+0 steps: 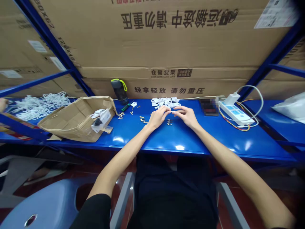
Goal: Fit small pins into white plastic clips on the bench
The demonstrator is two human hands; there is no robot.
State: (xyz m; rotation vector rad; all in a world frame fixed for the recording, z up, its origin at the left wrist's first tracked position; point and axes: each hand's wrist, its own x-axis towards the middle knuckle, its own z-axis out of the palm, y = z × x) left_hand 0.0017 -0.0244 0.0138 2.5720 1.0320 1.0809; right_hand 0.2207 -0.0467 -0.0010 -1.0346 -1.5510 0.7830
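My left hand and my right hand meet above the blue table, fingertips pinched close together. Between them is a small thin pin-like part, light at one end; both hands seem to hold it, though the fingers partly cover it. Just below lie several small pin-like metal parts in a short column. More of these small parts are scattered left of my left hand. Behind my hands is a spread of white plastic pieces, some with ring shapes.
An open cardboard box stands left, with a dark bottle and a green-handled tool behind. White cords lie farther left, near another person's hand. At right are a dark pixelated object and a power strip.
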